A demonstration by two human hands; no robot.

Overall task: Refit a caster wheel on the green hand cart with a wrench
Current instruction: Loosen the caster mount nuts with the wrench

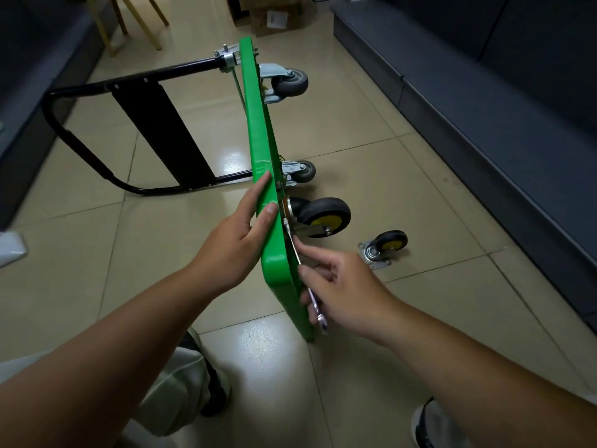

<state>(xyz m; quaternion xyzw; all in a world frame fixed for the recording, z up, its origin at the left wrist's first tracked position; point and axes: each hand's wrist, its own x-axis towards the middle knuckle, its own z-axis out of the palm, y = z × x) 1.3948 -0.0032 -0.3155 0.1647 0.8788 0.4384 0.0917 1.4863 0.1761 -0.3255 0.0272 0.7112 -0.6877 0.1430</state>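
Note:
The green hand cart (258, 130) stands on its long edge on the tiled floor, with its black handle (97, 130) folded out to the left. My left hand (240, 234) grips the cart's upper edge, fingers flat on the deck and thumb over the rim. My right hand (336, 286) holds a silver wrench (311, 294) whose head reaches up to the mounting plate of a black caster wheel with a yellow hub (324, 218) on the underside. A second yellow-hub caster (386, 247) lies loose on the floor to the right.
Two grey casters (289, 82) (302, 171) sit on the far part of the underside. Dark sofas line the left (32, 92) and right (484, 92). Cardboard boxes (274, 14) and wooden chair legs (129, 21) stand at the back. My legs and shoes are below.

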